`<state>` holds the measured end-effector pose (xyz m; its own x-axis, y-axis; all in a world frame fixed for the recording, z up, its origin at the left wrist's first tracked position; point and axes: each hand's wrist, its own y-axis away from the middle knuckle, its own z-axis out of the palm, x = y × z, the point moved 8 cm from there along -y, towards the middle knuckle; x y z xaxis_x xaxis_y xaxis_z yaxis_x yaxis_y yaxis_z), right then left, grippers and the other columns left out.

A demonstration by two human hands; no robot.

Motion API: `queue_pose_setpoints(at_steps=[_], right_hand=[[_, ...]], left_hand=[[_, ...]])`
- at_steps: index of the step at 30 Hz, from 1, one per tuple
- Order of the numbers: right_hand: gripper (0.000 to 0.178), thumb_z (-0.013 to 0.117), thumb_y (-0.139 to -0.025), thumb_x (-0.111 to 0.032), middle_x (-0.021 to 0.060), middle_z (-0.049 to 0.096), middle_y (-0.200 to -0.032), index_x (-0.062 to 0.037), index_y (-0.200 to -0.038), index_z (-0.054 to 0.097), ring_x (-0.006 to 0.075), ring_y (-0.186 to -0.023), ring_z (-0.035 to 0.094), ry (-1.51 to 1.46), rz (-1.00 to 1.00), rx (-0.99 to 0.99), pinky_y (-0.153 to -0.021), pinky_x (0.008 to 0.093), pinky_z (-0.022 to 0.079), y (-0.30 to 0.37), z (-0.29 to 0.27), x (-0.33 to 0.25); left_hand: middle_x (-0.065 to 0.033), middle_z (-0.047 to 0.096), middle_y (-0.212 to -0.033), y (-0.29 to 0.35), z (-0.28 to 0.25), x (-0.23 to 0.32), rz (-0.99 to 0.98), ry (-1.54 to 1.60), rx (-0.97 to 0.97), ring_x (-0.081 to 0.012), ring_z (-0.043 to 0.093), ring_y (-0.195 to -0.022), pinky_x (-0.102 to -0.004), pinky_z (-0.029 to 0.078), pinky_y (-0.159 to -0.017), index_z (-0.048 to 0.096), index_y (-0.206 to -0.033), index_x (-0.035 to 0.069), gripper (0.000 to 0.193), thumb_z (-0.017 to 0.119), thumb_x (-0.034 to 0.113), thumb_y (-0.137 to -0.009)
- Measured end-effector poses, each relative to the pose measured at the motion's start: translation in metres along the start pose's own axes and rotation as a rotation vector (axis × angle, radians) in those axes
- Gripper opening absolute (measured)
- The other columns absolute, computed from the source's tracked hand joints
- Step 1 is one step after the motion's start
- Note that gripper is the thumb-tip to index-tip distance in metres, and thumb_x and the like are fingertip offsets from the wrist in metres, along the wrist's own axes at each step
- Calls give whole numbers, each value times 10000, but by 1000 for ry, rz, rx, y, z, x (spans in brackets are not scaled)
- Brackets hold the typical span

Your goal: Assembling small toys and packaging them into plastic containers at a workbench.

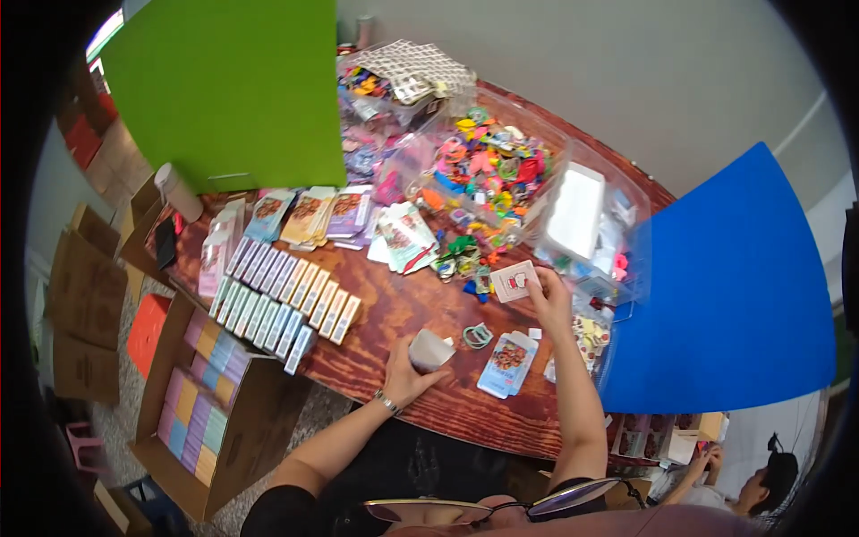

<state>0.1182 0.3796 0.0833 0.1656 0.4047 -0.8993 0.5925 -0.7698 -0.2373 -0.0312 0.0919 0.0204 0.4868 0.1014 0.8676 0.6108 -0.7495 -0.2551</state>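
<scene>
My left hand [407,376], with a watch at the wrist, is wrapped round a small open carton [431,350] just above the table. The carton's white inside faces up. My right hand [550,297] pinches a pale pink card [513,282] with a cartoon figure, farther off near a pile of small colourful trinkets [461,255]. Between the hands lie a light green coiled band [478,336] and a few flat blue printed cartons [508,365]. A small white square piece [535,334] rests beside my right forearm.
Rows of small filled boxes [286,295] stand at the left, behind a cardboard box [233,430] of packed cartons. Flat cartons [309,217] and clear bins of trinkets [501,161] line the back. Green [224,98] and blue panels [725,295] flank the table; another person [769,479] is at lower right.
</scene>
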Motion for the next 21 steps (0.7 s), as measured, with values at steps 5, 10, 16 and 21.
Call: queue_pose_setpoints(at_steps=[5,10,16,21], right_hand=[[233,590,-993,-83,52,684,-1021,11,-1206,601,107,-894,647,-198,79,-114,-738,266,528,73,54,-74],[258,670,-888,-11,109,669,-842,-43,-1144,674,204,-731,647,190,-335,-161,-636,318,510,99,76,-128],[274,704,-855,-13,113,662,-817,-60,-1125,694,234,-721,654,306,-437,-149,-622,331,509,109,89,-135],[293,740,-788,-28,92,611,-823,-74,-1073,687,261,-694,623,449,-426,-24,-607,395,508,122,101,-131]], left_hand=[[-168,589,-1090,-2,1,-10,-44,-13,-1,-298,613,-1021,-399,507,-850,494,-1222,-2,811,940,320,-627],[-156,583,-1062,2,1,1,-40,-31,3,-301,616,-1001,-404,507,-840,500,-1195,-6,784,935,325,-633],[-164,567,-1051,11,2,5,50,-107,30,-332,599,-977,-411,499,-808,511,-1198,-7,774,935,268,-612],[-189,554,-1016,10,0,13,99,-162,87,-384,556,-955,-462,476,-784,492,-1143,6,721,917,239,-609]])
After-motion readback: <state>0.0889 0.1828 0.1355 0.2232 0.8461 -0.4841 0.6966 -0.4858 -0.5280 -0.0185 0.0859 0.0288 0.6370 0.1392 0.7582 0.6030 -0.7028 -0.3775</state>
